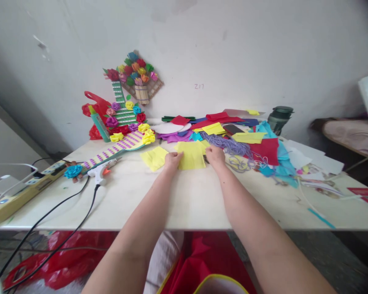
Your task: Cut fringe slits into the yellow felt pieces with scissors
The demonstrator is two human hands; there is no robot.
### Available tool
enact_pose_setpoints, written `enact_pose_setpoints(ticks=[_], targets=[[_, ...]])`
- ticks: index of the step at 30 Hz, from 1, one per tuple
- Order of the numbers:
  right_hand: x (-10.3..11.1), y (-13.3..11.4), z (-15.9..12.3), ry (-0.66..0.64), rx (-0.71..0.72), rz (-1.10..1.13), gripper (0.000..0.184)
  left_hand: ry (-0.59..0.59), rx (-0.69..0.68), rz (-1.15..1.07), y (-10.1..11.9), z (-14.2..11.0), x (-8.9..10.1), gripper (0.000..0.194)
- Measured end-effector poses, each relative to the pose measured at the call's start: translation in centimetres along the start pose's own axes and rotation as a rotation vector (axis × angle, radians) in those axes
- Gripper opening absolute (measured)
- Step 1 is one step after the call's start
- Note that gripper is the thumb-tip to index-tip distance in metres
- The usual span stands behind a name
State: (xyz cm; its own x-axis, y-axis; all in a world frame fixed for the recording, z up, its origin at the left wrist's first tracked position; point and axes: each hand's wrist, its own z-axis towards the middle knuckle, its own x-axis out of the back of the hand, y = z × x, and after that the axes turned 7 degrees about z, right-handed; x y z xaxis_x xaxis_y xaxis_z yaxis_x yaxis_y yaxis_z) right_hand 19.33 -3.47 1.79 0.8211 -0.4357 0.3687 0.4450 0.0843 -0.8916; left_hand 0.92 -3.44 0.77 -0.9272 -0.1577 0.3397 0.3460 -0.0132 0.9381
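Observation:
Both my arms reach across a pale table (184, 200). My left hand (172, 159) rests on the left edge of a yellow felt square (191, 155), fingers curled down onto it. On the right side of the same square sits my right hand (215, 155), its fingers closed at the edge. A second yellow felt piece (154, 158) lies flat just left of my left hand. A tangle of purple cord (223, 143) lies right behind my right hand.
A heap of coloured felt scraps (263, 147) fills the right rear. A glue gun (102, 171) with its cable, a power strip (21, 190), a glue bottle (99, 122), paper-flower crafts (125, 110) and a dark jar (279, 117) stand around. Red plastic bag lies below the table.

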Motion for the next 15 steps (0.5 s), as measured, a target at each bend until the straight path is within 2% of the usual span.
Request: enact_pose_setpoints(ticks=[2,5,8,15], targets=[[0.2,0.1,-0.1,-0.024,0.068,-0.288,0.023,-0.005,-0.007,0.002,-0.1,0.0,0.0,0.027],[0.2,0.0,-0.4,-0.107,0.167,-0.509,0.033,-0.008,-0.010,-0.014,-0.2,0.1,0.1,0.026],[0.1,-0.2,-0.6,-0.139,0.228,-0.633,0.033,-0.002,-0.004,-0.033,-0.2,0.0,0.2,0.025],[0.4,-1.1,-1.3,-0.180,0.199,-0.734,0.038,-0.001,-0.002,-0.054,-0.4,0.2,0.1,0.023]])
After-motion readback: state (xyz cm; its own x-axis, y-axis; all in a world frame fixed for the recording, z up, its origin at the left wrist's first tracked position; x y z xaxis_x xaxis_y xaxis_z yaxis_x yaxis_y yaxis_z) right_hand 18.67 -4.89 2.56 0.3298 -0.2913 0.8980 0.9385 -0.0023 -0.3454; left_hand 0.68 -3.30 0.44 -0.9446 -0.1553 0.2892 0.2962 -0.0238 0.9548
